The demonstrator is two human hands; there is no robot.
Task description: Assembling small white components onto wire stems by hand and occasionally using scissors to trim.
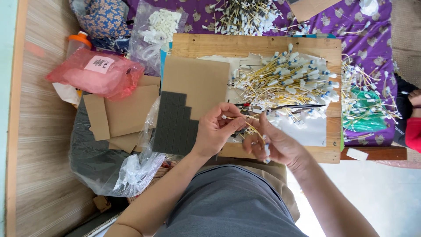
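Hands meet over the near edge of the wooden board (263, 44). We note the left hand (215, 129) with thumb and fingers pinched together on the white tip of a thin yellow wire (251, 126). The right hand (276, 142) is curled shut around the same wire's other end, just beside the left. A heap of yellow wires with white connectors (289, 81) lies on the board beyond them. A grey foam sheet (174, 125) sits left of the hands, on brown cardboard (199, 79).
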